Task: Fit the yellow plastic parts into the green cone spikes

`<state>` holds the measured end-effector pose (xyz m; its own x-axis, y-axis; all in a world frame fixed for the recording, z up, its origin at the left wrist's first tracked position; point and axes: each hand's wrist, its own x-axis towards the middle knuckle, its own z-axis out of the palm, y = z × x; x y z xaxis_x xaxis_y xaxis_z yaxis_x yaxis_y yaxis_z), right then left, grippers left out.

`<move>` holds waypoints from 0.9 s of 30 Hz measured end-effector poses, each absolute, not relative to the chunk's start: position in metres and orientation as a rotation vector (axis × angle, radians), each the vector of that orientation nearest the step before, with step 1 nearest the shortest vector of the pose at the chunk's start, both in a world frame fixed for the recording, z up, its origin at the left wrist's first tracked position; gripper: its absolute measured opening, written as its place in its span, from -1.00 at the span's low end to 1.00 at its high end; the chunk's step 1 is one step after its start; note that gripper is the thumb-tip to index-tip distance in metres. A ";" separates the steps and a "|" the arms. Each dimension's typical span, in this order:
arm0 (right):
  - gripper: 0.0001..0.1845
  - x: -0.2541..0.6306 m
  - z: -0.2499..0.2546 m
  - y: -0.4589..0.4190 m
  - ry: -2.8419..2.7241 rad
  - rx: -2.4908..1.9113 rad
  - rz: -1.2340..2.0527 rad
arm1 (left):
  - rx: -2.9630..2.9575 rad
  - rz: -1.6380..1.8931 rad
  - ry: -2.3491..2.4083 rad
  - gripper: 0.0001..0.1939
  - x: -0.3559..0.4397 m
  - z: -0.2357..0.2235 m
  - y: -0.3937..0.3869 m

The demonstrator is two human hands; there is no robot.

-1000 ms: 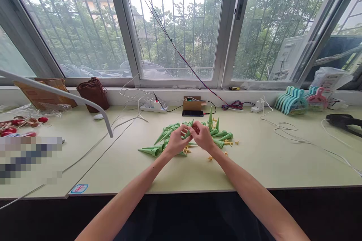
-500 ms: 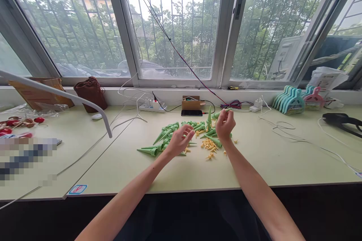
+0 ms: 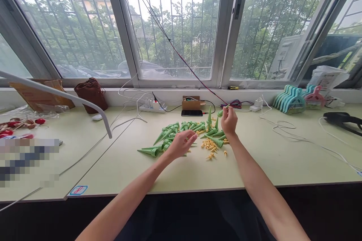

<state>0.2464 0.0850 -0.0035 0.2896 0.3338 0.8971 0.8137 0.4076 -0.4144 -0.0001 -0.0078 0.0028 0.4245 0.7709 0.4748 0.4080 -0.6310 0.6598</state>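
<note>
My right hand is closed on a green plastic plant watering spike, raised above the right side of the pile; my fingers cover part of it. My left hand hovers over the pile's front middle, its fingers loosely curved and apart from the thumb, with nothing visible in them. More green spikes lie left of and behind that hand. One spike stands upright, tip up, near my right hand. Small yellow plastic pegs are heaped between my hands, with a few scattered in front.
Behind the pile are a black phone, a small cardboard box and a power strip. Loose white cable runs across the table's right side. Teal hangers stand far right. A grey curved bar crosses the left.
My right hand has shifted slightly right and up with the green spike, uncovering spikes and pegs beneath. My left hand has moved a little right and its fingers have drawn nearer together.
</note>
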 end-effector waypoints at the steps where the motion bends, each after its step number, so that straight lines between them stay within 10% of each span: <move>1: -0.67 0.247 -0.004 0.085 -1.321 -1.171 -0.435 | 2.242 1.087 0.998 -0.62 0.000 0.002 -0.008; 27: -0.62 0.245 -0.011 0.087 -1.454 -1.351 -0.174 | 2.418 0.877 0.991 -0.75 0.000 -0.001 -0.010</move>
<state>0.2449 0.0867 -0.0106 0.2383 0.6179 0.7493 0.7770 0.3415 -0.5288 -0.0001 -0.0105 -0.0011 0.5560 0.7270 0.4030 0.4880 -0.6780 0.5497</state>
